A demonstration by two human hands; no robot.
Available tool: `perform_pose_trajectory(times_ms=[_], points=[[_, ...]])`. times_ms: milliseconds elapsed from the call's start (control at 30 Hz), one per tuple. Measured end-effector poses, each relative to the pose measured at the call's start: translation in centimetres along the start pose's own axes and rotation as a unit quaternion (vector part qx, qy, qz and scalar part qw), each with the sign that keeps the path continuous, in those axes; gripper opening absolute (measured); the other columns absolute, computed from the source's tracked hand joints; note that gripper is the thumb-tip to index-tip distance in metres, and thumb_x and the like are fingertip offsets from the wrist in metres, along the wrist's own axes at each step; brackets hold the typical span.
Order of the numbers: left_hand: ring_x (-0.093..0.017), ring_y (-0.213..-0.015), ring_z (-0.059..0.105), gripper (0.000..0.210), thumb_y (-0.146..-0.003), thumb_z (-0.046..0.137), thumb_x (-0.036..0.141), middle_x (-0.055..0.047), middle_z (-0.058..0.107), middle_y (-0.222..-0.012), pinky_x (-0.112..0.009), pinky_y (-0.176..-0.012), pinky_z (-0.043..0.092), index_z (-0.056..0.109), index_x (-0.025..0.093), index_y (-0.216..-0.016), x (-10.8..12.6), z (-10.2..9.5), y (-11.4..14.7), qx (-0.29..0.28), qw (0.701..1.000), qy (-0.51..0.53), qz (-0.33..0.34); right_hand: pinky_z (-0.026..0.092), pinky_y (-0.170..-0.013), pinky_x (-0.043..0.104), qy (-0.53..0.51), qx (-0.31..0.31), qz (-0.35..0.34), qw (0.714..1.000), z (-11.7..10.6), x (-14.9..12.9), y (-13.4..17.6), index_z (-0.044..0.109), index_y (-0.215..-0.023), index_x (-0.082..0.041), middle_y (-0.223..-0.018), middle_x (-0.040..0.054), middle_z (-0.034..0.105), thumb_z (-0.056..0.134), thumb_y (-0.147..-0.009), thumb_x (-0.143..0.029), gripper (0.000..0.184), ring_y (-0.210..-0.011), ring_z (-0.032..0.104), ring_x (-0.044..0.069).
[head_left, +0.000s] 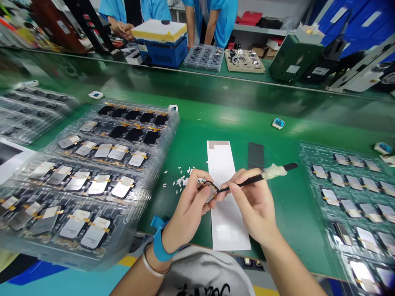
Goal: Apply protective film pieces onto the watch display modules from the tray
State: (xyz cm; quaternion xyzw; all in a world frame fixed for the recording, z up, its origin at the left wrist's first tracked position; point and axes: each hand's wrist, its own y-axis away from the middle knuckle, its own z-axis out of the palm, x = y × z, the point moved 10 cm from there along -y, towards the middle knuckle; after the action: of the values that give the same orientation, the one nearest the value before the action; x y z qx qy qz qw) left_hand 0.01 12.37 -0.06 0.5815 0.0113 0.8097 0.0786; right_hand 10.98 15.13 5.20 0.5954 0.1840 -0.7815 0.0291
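Note:
Between the thumb and fingers of my left hand (189,205) is a small watch display module (211,193) with a silver back and black rim. My right hand (254,205) grips black tweezers (250,179) like a pen. Pale, lumpy wrapping (274,171) covers their rear part. The tip meets the edge of the module, and my right fingertips are close by it. A long white sheet (230,228) lies under both hands. Small white scraps (182,181) are scattered left of it. My fingers partly hide the module.
Clear trays (123,222) of display modules stand stacked at left; another tray (324,197) is at right. A dark flat piece (256,155) lies beyond my right hand. Along the back shelf are a blue machine (165,51) and parts trays. Two people in blue stand behind it.

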Motion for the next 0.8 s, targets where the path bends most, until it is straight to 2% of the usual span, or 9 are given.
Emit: perform_pose_trajectory(times_ms=[233, 500, 800], points=[[-0.005, -0.059, 0.046, 0.014, -0.103, 0.047, 0.040, 0.005, 0.058, -0.076, -0.011, -0.050, 0.032, 0.047, 0.026, -0.102, -0.24, 0.04, -0.02, 0.004, 1.000, 0.015, -0.017, 0.061, -0.067, 0.024, -0.008, -0.001, 0.002, 1.000, 0.07, -0.06, 0.06, 0.051, -0.098, -0.023, -0.091, -0.0024, 0.064, 0.052, -0.098, -0.009, 0.014, -0.076, 0.073, 0.011], [-0.008, -0.067, 0.054, 0.017, -0.100, 0.051, 0.042, 0.004, 0.057, -0.077, -0.013, -0.056, 0.038, 0.048, 0.025, -0.100, -0.19, -0.03, 0.13, 0.017, 0.999, 0.021, -0.034, 0.061, -0.065, 0.025, -0.004, -0.004, 0.002, 1.000, 0.17, -0.20, -0.01, 0.051, -0.097, -0.023, -0.090, -0.0016, 0.064, 0.052, -0.098, -0.010, 0.013, -0.075, 0.073, 0.012], [-0.008, -0.066, 0.054, 0.015, -0.101, 0.049, 0.041, 0.005, 0.058, -0.073, -0.014, -0.060, 0.043, 0.047, 0.026, -0.100, -0.08, 0.11, 0.05, 0.019, 0.999, 0.026, -0.042, 0.060, -0.065, 0.025, -0.003, -0.004, 0.010, 1.000, 0.21, -0.11, -0.02, 0.052, -0.097, -0.023, -0.090, -0.0018, 0.064, 0.053, -0.098, -0.011, 0.013, -0.074, 0.073, 0.012]])
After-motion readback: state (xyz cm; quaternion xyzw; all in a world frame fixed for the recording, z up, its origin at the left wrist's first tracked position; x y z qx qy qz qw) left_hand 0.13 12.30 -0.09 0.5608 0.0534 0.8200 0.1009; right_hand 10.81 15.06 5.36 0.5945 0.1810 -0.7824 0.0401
